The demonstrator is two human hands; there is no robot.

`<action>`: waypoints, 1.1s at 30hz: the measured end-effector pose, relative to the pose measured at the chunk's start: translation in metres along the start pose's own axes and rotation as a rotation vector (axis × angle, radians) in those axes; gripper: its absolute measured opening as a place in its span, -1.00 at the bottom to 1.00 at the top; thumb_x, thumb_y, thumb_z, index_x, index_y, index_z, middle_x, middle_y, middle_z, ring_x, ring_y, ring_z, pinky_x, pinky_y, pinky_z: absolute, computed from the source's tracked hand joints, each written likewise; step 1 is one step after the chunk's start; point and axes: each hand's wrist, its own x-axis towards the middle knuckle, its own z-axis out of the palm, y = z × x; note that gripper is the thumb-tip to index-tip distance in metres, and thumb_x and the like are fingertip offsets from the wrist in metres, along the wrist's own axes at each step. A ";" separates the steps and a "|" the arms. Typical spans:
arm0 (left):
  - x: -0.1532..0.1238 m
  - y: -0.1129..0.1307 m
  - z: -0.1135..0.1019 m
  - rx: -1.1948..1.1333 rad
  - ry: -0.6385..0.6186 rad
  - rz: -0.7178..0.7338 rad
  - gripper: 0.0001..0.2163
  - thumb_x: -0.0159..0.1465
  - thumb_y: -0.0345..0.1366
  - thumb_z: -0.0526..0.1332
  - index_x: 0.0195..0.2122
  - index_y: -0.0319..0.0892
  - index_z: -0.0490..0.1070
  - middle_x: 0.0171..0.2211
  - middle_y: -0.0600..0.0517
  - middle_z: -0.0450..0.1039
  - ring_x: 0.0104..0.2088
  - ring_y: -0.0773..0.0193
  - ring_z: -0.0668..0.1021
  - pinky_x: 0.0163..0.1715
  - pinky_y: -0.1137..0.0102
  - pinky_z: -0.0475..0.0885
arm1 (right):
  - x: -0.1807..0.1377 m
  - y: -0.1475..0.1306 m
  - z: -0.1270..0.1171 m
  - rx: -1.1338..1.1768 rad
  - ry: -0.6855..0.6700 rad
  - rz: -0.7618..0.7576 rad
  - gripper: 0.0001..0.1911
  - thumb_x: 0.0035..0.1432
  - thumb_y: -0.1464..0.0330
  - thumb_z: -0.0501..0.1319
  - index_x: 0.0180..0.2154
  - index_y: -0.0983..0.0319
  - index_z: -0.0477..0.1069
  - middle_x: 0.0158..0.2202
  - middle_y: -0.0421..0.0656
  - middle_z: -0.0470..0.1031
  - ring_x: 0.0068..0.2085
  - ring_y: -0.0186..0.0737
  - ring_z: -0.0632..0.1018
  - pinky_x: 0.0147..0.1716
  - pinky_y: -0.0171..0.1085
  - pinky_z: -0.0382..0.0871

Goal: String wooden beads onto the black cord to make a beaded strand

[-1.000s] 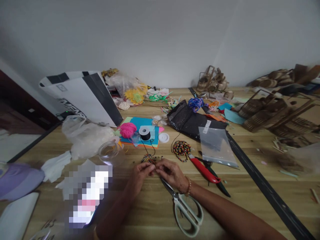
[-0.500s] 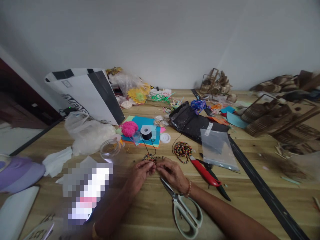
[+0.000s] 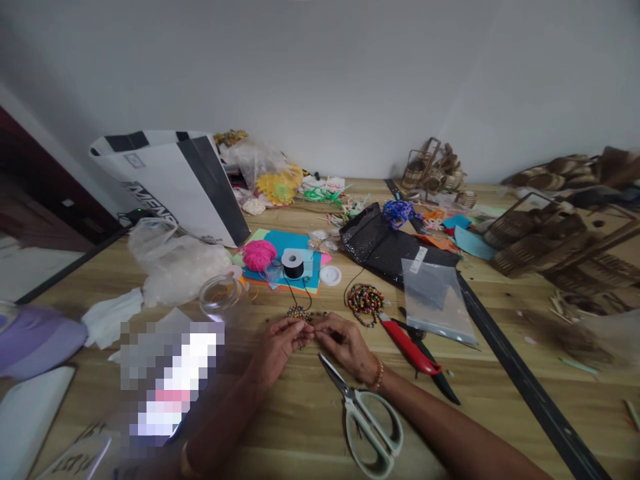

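Note:
My left hand (image 3: pixel 283 343) is closed in a pinch on a beaded cord, whose multicoloured beads (image 3: pixel 299 312) show just beyond its fingers. From there black cord (image 3: pixel 309 293) runs up to a spool (image 3: pixel 293 264). My right hand (image 3: pixel 345 343) pinches too, its fingertips meeting the left ones; what sits between them is too small to make out. A few dark loose beads (image 3: pixel 324 314) lie just past the fingertips. Beside the right hand, a coiled string of beads (image 3: pixel 366 305) rests on the table. White-handled scissors (image 3: pixel 373 427) lie slightly open below the right wrist.
A red-handled knife (image 3: pixel 413 347) lies right of the beads, near a clear bag (image 3: pixel 440 303) and a black padded envelope (image 3: pixel 380 250). Pink yarn (image 3: pixel 259 255) sits on coloured paper. Left are a lit phone (image 3: pixel 180 383), clear tape (image 3: pixel 220 297) and a paper bag (image 3: pixel 170 193); woven baskets (image 3: pixel 530 233) stand right.
My right hand's fingers have shifted slightly, still fingertip to fingertip with the left. The whole view has moved a little; nothing else on the table has visibly changed.

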 end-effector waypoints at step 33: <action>-0.005 -0.008 0.005 0.050 -0.054 -0.026 -0.91 -0.01 -0.29 0.38 -0.52 -0.19 0.54 -0.58 0.05 0.40 -0.51 0.32 0.40 -0.44 0.40 0.32 | -0.008 -0.017 0.001 -0.261 0.159 -0.278 -0.92 0.13 0.48 0.12 -0.39 0.20 0.31 -0.25 -0.08 0.38 -0.18 -0.14 0.40 -0.19 -0.13 0.30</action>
